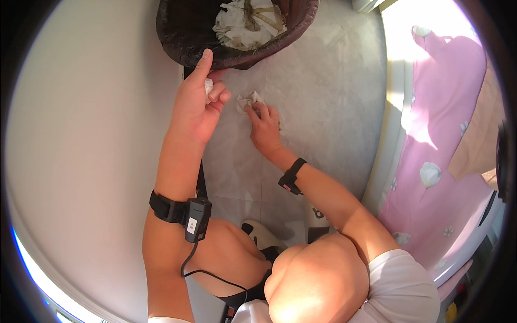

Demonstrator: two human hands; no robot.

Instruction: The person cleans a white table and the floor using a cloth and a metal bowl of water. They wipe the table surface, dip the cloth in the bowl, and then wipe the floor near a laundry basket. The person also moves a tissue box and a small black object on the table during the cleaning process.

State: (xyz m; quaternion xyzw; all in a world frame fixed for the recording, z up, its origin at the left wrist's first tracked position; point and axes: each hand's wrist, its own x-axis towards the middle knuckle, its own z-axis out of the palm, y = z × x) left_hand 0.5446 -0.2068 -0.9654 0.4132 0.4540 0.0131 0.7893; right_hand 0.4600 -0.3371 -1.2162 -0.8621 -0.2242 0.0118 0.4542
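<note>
My left hand (198, 101) pinches the near rim of a waste bin (190, 56) lined with a dark plastic bag, its thumb over the edge. Its curled fingers also hold a small wad of white tissue (209, 89). Inside the bin lie crumpled white tissues (232, 28), with a dark clump and flat pale strips among them. To the right and nearer to me, my right hand (266, 127) has its fingertips on a crumpled tissue (247, 101) on the grey tiled floor (323, 101). A little dark matter shows beside that hand's outer edge.
A pale wall or panel (89, 141) runs along the left. At the right stands a bed with pink floral bedding (444, 101). My bent knees (319, 278) and a light shoe (262, 234) are close below. A black device (198, 218) with a cable is strapped to my left forearm.
</note>
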